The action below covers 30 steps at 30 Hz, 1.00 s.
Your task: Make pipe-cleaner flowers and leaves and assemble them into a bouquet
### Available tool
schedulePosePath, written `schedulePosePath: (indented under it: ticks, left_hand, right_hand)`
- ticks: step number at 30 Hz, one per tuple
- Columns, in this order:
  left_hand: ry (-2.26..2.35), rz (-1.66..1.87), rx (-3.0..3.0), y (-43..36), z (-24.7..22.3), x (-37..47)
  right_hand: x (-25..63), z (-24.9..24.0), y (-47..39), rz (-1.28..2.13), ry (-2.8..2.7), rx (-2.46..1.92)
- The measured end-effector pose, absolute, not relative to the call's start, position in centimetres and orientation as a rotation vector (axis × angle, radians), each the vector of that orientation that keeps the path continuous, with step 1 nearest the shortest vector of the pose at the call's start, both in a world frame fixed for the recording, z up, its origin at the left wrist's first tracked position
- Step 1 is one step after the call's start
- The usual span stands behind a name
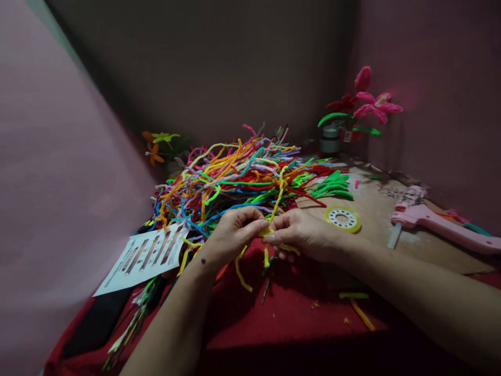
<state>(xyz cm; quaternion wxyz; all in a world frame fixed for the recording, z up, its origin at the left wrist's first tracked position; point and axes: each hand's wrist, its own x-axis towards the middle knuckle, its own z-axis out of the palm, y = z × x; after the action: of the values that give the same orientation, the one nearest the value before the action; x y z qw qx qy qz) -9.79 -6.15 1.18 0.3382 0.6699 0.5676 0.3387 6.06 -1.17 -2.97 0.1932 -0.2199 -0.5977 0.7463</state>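
Observation:
My left hand (pixel 239 228) and my right hand (pixel 298 233) meet above the near part of the table, fingertips pinched together on yellow pipe cleaners (pixel 278 196). One yellow strand rises from between the fingers, and other yellow ends hang below them. Part of the yellow piece is hidden behind my fingers. Just under the hands a thin green stem (pixel 266 284) shows. Directly behind lies a big tangled heap of multicoloured pipe cleaners (pixel 230 175).
A roll of tape (pixel 343 219) and a pink glue gun (pixel 442 222) lie on a brown board (pixel 376 209) at right. A printed sheet (pixel 143 256) is at left. Pink pipe-cleaner flowers (pixel 379 107) stand at the back. Yellow and orange scraps (pixel 362 314) lie on the red cloth (pixel 250 326).

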Motion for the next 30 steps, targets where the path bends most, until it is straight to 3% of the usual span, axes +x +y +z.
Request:
schedulePosePath:
  ticks: [4, 19, 30]
  left_hand:
    - [1.53, 0.881, 1.781, -6.21, 1.23, -9.78]
    - [1.564, 0.896, 1.981, -6.26, 0.83, -9.58]
    - [1.532, 0.962, 1.76, -6.15, 0.89, -9.55]
  right_hand:
    - [6.07, -3.12, -1.1, 2.325, -1.36, -0.534]
    - [6.11, -3.3, -1.12, 2.474, -1.227, -0.546]
    - [6.03, -3.37, -1.06, 2.295, -1.423, -0.546]
